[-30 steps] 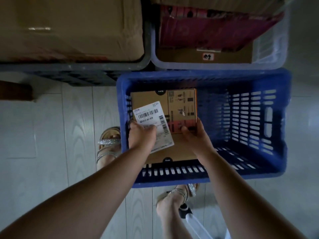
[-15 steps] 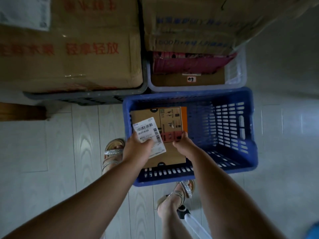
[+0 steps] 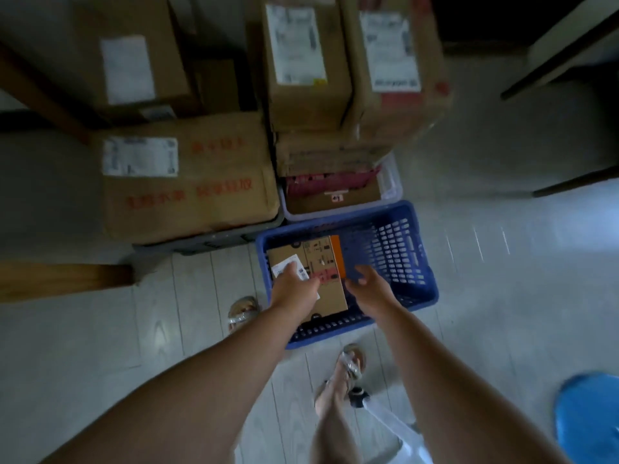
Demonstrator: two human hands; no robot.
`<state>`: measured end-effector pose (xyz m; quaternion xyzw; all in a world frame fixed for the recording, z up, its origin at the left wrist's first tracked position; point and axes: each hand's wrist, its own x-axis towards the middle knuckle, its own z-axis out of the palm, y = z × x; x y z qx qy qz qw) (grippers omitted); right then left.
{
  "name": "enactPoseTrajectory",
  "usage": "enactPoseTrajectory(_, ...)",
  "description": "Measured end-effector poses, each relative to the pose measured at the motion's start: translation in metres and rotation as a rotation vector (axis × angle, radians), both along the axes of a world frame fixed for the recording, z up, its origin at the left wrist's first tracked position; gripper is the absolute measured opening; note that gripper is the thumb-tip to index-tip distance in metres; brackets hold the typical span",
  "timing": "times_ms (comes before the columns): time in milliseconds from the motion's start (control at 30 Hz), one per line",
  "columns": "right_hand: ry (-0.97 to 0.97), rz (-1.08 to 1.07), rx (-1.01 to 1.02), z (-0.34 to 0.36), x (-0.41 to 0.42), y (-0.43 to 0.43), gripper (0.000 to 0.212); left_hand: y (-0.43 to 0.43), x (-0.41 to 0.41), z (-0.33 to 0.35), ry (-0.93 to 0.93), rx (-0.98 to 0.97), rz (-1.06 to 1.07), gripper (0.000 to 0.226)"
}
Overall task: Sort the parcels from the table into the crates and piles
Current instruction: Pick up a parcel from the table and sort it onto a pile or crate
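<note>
A flat brown cardboard parcel (image 3: 326, 262) with a white shipping label and an orange side lies in the left half of the blue slotted crate (image 3: 407, 254) on the floor. My left hand (image 3: 294, 289) rests on top of the parcel's label. Blur hides whether its fingers grip the parcel. My right hand (image 3: 366, 287) hovers just right of the parcel, off it, with fingers spread and nothing in it.
Behind the blue crate stands a pale crate (image 3: 390, 187) holding boxes, with large cartons (image 3: 306, 61) stacked on it. A big carton (image 3: 187, 182) sits on a grey crate to the left. A wooden beam (image 3: 63, 277) lies at left, a blue stool (image 3: 586, 410) at lower right.
My right hand has let go of the parcel and opened. The parcel has settled in the blue crate. My view has pulled up and back, so more stacked cartons show.
</note>
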<state>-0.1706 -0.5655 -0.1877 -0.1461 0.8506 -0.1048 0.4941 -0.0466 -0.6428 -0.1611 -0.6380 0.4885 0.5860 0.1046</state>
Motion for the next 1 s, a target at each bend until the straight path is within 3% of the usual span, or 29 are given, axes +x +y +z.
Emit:
enactPoseTrajectory(100,0.031,-0.107,-0.107,0.074,0.016,-0.002,0.027,-0.011,0.015,0.067,0.024,-0.046,-0.045,0.040)
enactPoseTrajectory(233,0.078,-0.118,-0.200,0.141,0.036,0.004,0.034,-0.009,0.030,0.136,0.092,-0.078,-0.074,0.062)
enactPoseTrajectory(467,0.131,-0.169,-0.371,0.221,0.080,0.039,0.042,0.039,0.071,0.226,0.252,-0.256,-0.012,0.063)
enactPoseTrajectory(600,0.187,-0.088,-0.463,0.261,0.103,0.071,0.046,0.083,0.101,0.267,0.327,-0.345,0.008,0.062)
enactPoseTrajectory(700,0.179,-0.068,-0.585,0.300,0.124,0.086,0.045,0.105,0.129,0.304,0.381,-0.426,0.030,0.051)
enactPoseTrajectory(767,0.167,-0.103,-0.657,0.328,0.142,0.089,0.044,0.106,0.149,0.329,0.427,-0.505,0.066,0.045)
enactPoseTrajectory(867,0.183,-0.089,-0.782,0.369,0.169,0.083,0.040,0.095,0.177,0.365,0.481,-0.549,0.146,0.059)
enactPoseTrajectory(1000,0.165,-0.011,-0.907,0.415,0.215,0.069,0.040,0.077,0.216,0.411,0.566,-0.615,0.283,0.059)
